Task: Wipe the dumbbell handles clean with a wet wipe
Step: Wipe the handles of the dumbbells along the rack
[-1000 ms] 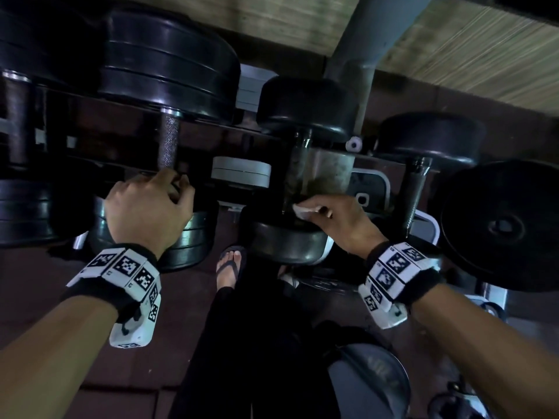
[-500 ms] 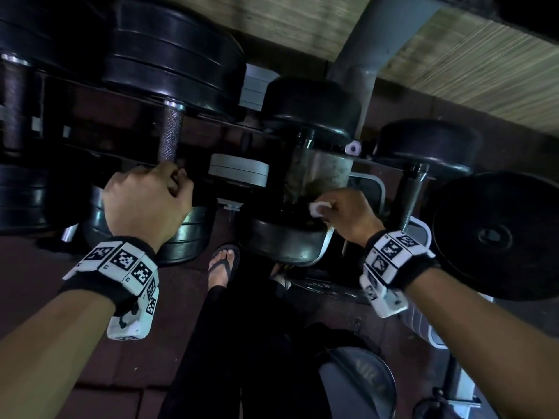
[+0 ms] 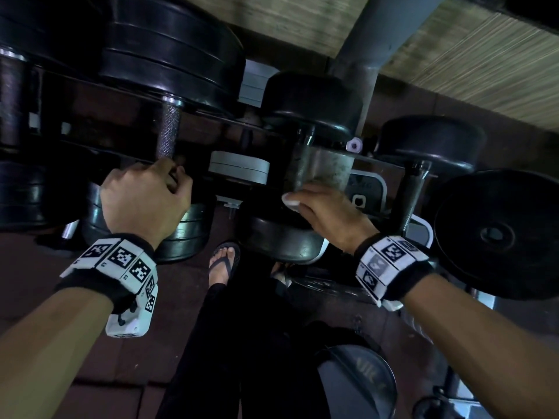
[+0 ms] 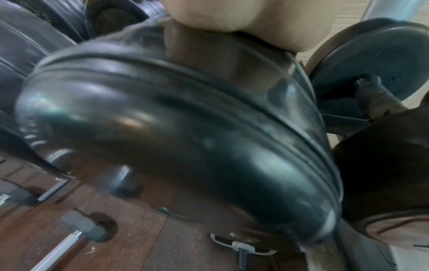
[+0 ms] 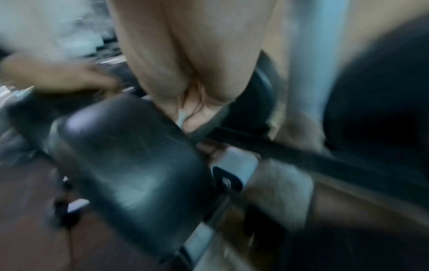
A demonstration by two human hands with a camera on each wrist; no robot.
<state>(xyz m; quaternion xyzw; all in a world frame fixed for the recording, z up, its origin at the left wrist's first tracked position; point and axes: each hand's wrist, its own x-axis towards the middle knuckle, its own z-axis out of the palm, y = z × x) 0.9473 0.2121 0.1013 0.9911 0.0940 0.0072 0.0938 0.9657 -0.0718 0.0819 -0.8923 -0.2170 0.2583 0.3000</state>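
Dark reddish-brown floor [image 3: 99,352] underfoot; a foot in a black flip-flop [image 3: 224,261] near centre. Grey slanted post [image 3: 384,28] against a pale woven wall covering [image 3: 472,52]. Large black weight plate [image 3: 499,234] at right, small grey plate stack [image 3: 239,167] between the racked weights

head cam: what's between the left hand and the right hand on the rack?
In the head view, a grey plate stack sits between left hand and right hand.

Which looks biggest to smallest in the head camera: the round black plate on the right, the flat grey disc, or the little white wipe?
1. Round black plate
2. Flat grey disc
3. Little white wipe, pinched by the right hand; partly hidden.
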